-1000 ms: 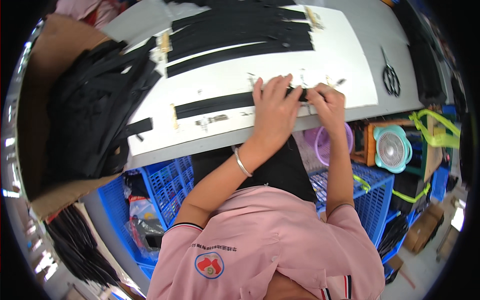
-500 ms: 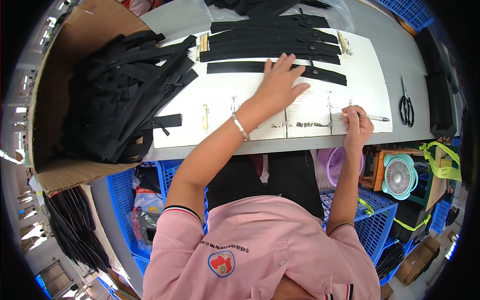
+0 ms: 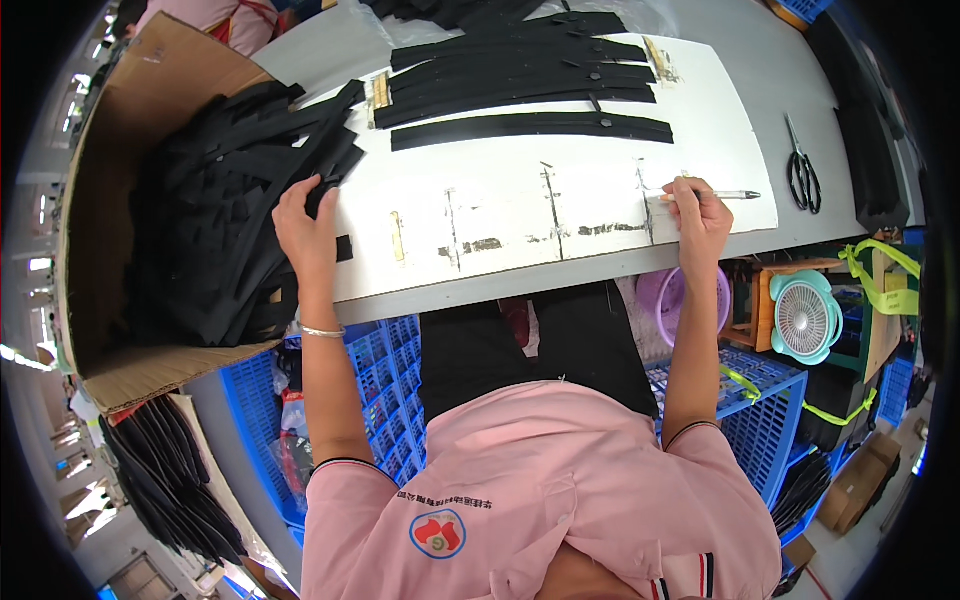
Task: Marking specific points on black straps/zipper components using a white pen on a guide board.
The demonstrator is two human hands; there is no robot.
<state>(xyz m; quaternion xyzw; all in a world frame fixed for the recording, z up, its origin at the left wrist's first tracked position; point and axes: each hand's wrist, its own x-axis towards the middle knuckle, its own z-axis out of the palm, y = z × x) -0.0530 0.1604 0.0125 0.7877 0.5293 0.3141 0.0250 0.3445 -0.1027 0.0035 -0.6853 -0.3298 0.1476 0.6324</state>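
Observation:
My left hand point(image 3: 306, 232) is at the right edge of a heap of black zippers point(image 3: 205, 225), fingers bent and thumb spread from them. Its fingertips reach the zipper ends, and I see no zipper gripped in it. A pen point(image 3: 740, 195) is pinched in my right hand point(image 3: 703, 215), held level above the right part of a white board point(image 3: 600, 190). Dark marks and strips of tape show on the board. One zipper point(image 3: 480, 132) lies straight across it, its puller toward the right end. Several more zippers point(image 3: 510, 88) lie side by side just beyond.
A cardboard box point(image 3: 105, 130) holds the heap at the left. Black-handled scissors point(image 3: 802, 180) lie on the grey table point(image 3: 800, 95) at right. Below the table edge are a purple basket point(image 3: 650, 305), a turquoise fan point(image 3: 803, 318) and blue crates point(image 3: 745, 430). Another person's pink garment point(image 3: 205, 22) shows at top left.
My left hand has left the nearest zipper on the board and moved left to the heap. My right hand stays over the board's right part with the pen. The view has shifted slightly.

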